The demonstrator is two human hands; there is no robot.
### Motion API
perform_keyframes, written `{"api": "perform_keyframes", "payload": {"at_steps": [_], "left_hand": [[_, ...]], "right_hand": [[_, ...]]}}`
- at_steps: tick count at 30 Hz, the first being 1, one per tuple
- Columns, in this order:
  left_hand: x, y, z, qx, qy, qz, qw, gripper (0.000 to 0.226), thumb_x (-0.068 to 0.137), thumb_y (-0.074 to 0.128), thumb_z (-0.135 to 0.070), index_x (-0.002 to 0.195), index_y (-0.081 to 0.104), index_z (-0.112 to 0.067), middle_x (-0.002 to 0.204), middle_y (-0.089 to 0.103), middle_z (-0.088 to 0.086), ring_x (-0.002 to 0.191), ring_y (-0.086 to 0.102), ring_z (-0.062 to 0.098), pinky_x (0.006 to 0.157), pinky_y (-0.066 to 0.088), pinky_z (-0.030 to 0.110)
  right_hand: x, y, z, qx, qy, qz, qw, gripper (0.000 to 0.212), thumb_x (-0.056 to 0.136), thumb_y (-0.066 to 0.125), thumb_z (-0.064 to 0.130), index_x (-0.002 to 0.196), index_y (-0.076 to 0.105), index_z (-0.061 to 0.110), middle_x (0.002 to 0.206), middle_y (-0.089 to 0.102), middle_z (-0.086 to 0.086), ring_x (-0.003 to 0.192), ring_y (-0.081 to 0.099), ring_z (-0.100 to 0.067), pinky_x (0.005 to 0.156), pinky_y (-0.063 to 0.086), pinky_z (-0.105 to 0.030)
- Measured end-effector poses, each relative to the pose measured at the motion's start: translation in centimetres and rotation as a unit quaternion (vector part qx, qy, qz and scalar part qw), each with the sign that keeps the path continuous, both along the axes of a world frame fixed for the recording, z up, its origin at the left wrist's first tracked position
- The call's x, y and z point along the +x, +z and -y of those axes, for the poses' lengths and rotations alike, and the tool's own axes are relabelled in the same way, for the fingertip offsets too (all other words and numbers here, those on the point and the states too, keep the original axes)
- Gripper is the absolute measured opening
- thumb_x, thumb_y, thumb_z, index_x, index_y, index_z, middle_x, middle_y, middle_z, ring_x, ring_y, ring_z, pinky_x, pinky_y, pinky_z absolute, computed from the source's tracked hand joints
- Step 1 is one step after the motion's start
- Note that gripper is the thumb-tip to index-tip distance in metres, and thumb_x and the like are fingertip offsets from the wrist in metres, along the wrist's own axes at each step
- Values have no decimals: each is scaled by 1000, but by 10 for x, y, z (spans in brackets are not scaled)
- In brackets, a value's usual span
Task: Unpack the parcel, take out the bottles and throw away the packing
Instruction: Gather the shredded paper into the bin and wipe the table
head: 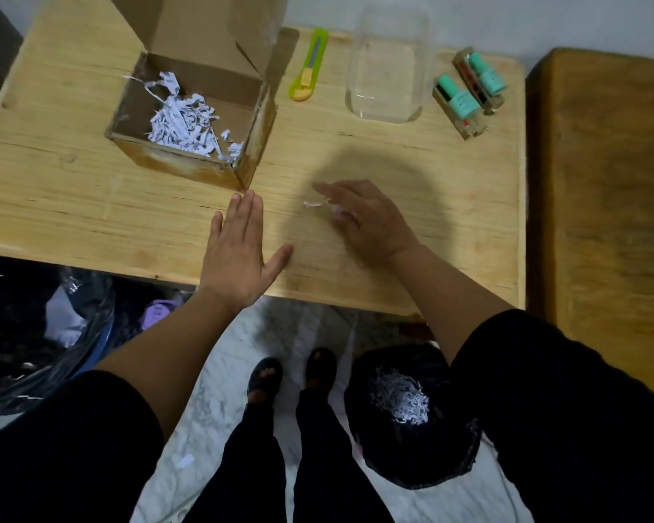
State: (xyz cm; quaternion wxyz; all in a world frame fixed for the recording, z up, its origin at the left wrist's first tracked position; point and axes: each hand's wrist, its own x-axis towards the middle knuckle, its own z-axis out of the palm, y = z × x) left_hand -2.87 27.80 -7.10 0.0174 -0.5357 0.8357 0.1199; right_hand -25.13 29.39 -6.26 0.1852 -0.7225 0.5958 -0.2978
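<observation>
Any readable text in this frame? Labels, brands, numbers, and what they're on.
No text can be read anywhere in this frame.
Two boxed bottles: marks on the mint caps and packs are too small and blurred to read.
Cardboard box: no print visible on the sides that show.
Shredded paper: no legible print.
Green cutter: no marking visible.
Clear tub: no label visible.

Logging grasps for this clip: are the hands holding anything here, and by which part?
Left hand lies flat and empty on the table. Right hand touches loose paper shreds; a real grip cannot be told.
</observation>
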Motion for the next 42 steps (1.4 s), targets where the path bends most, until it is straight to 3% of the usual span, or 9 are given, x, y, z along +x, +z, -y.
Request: {"api": "perform_keyframes", "payload": {"at_steps": [3,6,12,16,23,28,34,38,42], "left_hand": [[-1,0,0,1,0,-1,1000,90,82,15,-66,147,6,-5,158,6,11,146,0,24,117,2,43],[-1,1,-1,1,1,0,1000,90,81,14,-66,147,6,-5,158,5,11,146,0,24,116,2,43],[-1,0,-2,1,-3,-8,1000,90,82,14,-65,147,7,-4,158,6,12,146,1,25,116,3,44],[-1,0,-1,-5,-3,-6,1000,90,82,14,-65,147,8,-4,157,8,12,146,2,25,116,4,45],[-7,3,-3,10,-59,-45,997,86,81,18,-61,145,19,-3,156,17,13,145,8,27,116,8,45],[-37,-1,-14,9,-143,-48,989,80,84,23,-56,144,26,-3,153,26,15,143,19,31,113,17,51],[-54,-12,-19,-3,-174,-39,984,76,87,17,-54,147,15,-8,157,15,10,145,8,27,115,8,48],[-54,-11,-18,-3,-185,-32,982,72,92,21,-51,147,10,-6,158,8,11,146,1,28,116,2,47],[-63,-5,-24,21,-235,-25,971,66,97,26,-43,148,3,-8,158,-2,8,145,-8,25,116,-2,45]], "right_hand": [[-8,3,-12,17,-37,1,999,74,74,70,32,138,39,13,131,47,-16,120,45,-29,101,42,-35],[-9,-1,-27,63,-57,6,996,86,74,72,35,144,27,12,145,34,-15,135,31,-28,111,29,-33],[3,4,-13,115,37,-72,990,66,88,57,17,145,25,21,155,20,-11,143,18,-29,116,18,-36],[7,7,2,149,77,-169,971,44,98,37,26,142,33,30,155,25,2,144,15,-24,118,14,-37],[-16,11,-25,159,45,-73,984,41,92,53,14,132,50,15,145,43,-4,140,27,-22,111,20,-27],[-13,4,-56,73,-61,-36,995,28,85,56,10,109,68,7,121,63,-16,118,54,-35,101,32,-21],[8,-3,-77,-11,-201,-41,979,19,77,58,14,78,72,1,79,69,-17,73,64,-35,65,38,-26],[21,1,-73,17,-305,-16,952,15,70,60,7,75,73,3,77,70,-17,75,64,-35,66,39,-26],[26,10,-97,48,-468,81,879,15,81,63,9,89,75,8,96,73,-9,95,64,-22,78,34,-12]]}}
